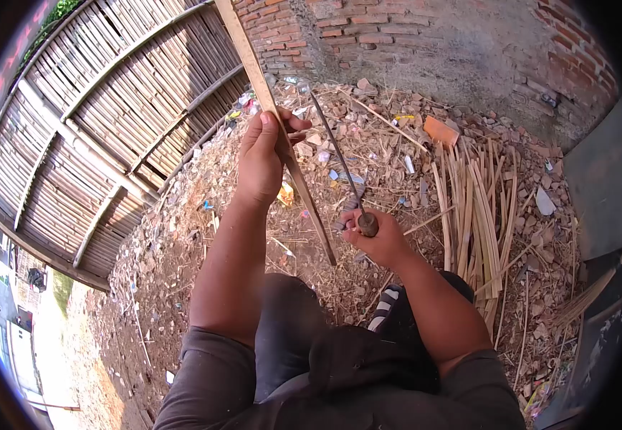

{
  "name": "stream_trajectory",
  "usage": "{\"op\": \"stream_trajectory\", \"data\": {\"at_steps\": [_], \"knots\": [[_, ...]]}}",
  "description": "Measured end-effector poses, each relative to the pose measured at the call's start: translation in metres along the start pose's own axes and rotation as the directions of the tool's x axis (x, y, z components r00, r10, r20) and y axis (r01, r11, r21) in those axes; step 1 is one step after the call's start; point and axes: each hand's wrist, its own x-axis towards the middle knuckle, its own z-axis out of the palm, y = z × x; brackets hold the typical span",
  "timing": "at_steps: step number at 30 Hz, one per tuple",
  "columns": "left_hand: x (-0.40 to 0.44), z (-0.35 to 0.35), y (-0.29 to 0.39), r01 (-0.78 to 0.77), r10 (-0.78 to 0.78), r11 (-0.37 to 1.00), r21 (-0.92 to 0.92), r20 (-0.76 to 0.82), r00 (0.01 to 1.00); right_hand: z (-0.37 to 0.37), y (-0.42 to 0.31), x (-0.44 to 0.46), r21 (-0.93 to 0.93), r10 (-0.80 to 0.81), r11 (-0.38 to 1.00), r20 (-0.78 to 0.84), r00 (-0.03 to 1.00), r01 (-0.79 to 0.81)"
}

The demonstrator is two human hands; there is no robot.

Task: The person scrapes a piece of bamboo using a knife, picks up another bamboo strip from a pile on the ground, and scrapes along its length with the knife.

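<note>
Okay, legs: dark trousers [289, 315] bottom centre, knees bent; striped footwear [383, 308] just right of them.
Right hand [383, 240]: centre-right of frame, fingers curled closed round the handle [368, 224] of a long tool, butt end toward camera.
Tool: thin dark shaft or blade [335, 143], slants up-left from the fist; can't tell which.
Left hand [259, 161]: centre, upper-left of the right — thumb along the strip, fingers part-curled round it, holding.
Strip [256, 75]: long, flat, pale; runs from top edge down to mid-frame, tilted, clear of the tool.
Bundle: loose pale strips [472, 215] on the ground, right of centre.
Ground: rubble and litter [175, 244]; orange shard [441, 132] above the bundle.
Back: slatted fence [132, 107] upper left, brick wall [426, 57] across top.
</note>
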Motion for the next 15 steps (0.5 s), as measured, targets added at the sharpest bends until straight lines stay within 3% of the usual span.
{"op": "stream_trajectory", "data": {"at_steps": [1, 7, 9, 15], "knots": [[-0.004, 0.006, -0.003, 0.020, -0.019, 0.998, -0.058, 0.020, 1.000, 0.002, 0.000, 0.000, 0.023, -0.038, 0.999, -0.034, 0.999, 0.039], [-0.031, 0.034, -0.021, 0.062, -0.048, 0.946, -0.319, 0.053, 0.997, -0.011, -0.021, -0.002, -0.169, 0.132, 0.975, -0.078, 0.988, -0.144], [-0.036, 0.038, -0.024, 0.046, -0.039, 0.932, -0.359, 0.028, 0.999, -0.010, -0.018, -0.002, -0.100, 0.080, 0.991, -0.109, 0.991, -0.091], [-0.051, 0.030, -0.013, 0.018, -0.021, 0.976, -0.217, -0.015, 1.000, -0.017, -0.019, 0.001, -0.210, -0.024, 0.978, -0.198, 0.980, -0.018]]}}
